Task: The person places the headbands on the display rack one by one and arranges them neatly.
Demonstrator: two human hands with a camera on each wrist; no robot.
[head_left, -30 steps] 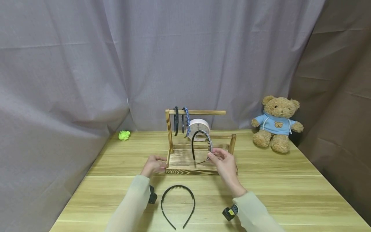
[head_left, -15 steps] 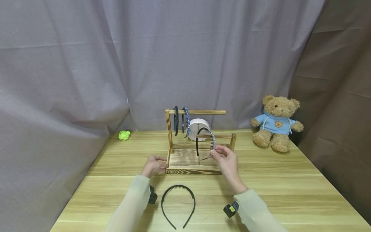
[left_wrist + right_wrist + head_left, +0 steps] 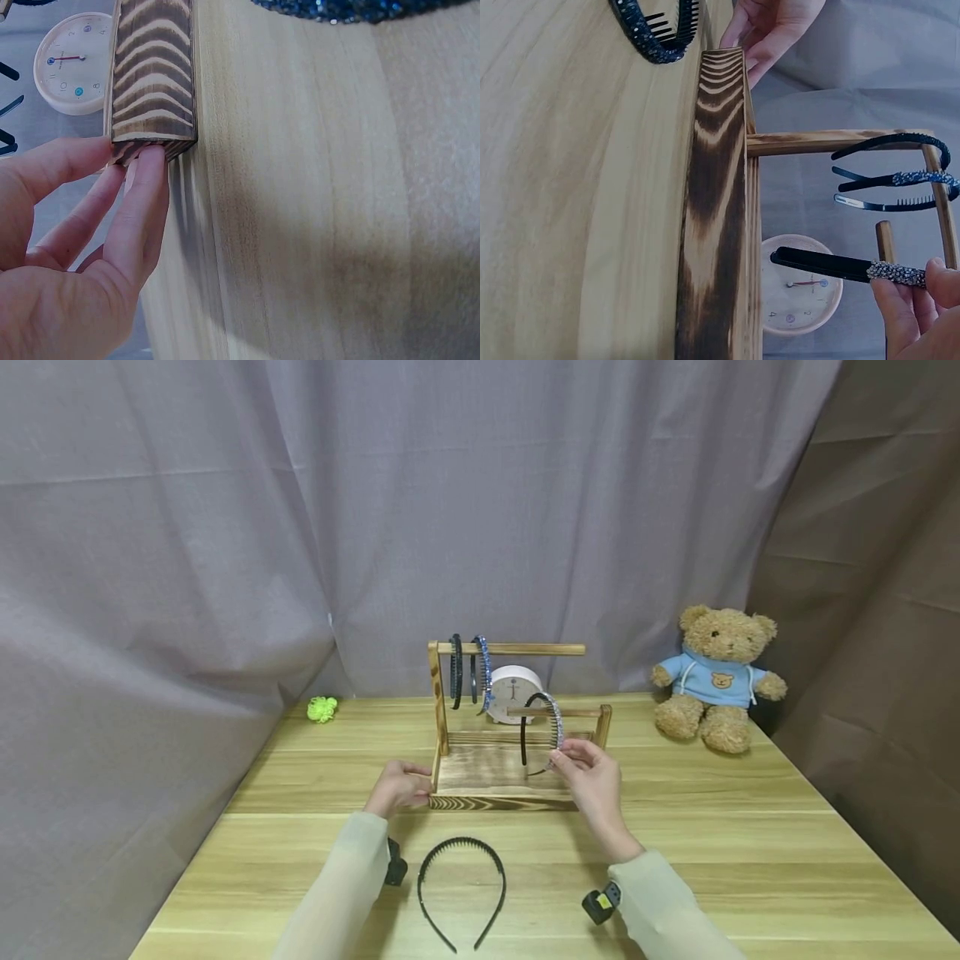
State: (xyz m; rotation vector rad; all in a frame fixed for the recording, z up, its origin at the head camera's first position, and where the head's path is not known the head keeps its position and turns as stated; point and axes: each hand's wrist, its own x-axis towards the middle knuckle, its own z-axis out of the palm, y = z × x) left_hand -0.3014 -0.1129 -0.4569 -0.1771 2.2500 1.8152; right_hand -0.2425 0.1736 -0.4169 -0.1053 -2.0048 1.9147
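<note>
A two-tier wooden headband rack (image 3: 495, 804) stands mid-table. At its front left corner, my left hand (image 3: 396, 787) grips the tray's end, thumb and fingers against the wood. My right hand (image 3: 592, 781) pinches one arm of a black toothed headband with silver rhinestones (image 3: 557, 727), which is upright. In the head view its arch overlaps the lower bar (image 3: 577, 712), with the bar's free end to its left. Black headbands (image 3: 456, 672) and a blue sparkly headband (image 3: 486, 677) hang at the left of the upper bar (image 3: 532, 649). Another black headband (image 3: 461, 842) lies flat in front of the rack.
Behind the rack is a round white clock (image 3: 510, 689). A teddy bear (image 3: 720, 681) in a blue hoodie sits at the back right of the table (image 3: 750, 843). A neon-green fluffy bundle (image 3: 322, 710) lies at back left. Grey curtains (image 3: 450, 510) surround the table.
My right hand has moved the rhinestone headband to the right and slightly up, so its arch now overlaps the lower bar. The left hand keeps its place on the rack.
</note>
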